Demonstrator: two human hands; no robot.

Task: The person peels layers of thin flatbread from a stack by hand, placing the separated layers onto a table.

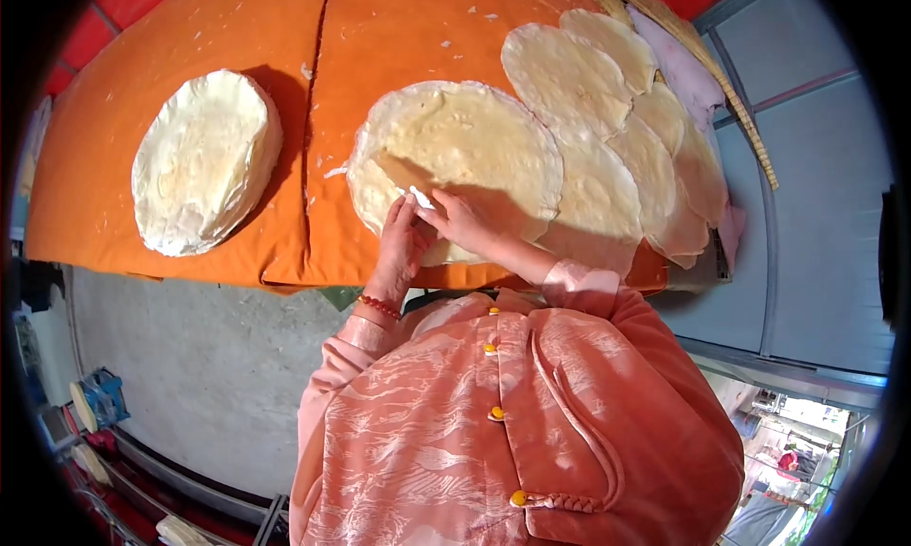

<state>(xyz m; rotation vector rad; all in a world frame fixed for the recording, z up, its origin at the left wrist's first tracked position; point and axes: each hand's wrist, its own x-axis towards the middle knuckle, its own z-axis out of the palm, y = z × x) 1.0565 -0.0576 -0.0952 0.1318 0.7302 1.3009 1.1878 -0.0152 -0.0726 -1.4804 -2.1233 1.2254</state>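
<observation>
A large, thin round flatbread [477,137] lies before me on the orange cloth [398,19], with a thick pale edge. Over its near left part, my left hand [404,243] and my right hand [462,222] meet. Between their fingertips is a small white piece [421,198], pinched from both sides. Whether it is a loose scrap or part of the bread's edge is hard to tell. The fingers of both hands partly hide it, and their shadows fall across the bread.
At left stands a tall stack of flatbreads [203,162]. Several single flatbreads [566,76] overlap at right. A straw broom [712,69] and a pale pink cloth [672,62] lie along the right edge. White crumbs dot the orange cloth, which has a dark seam [310,119].
</observation>
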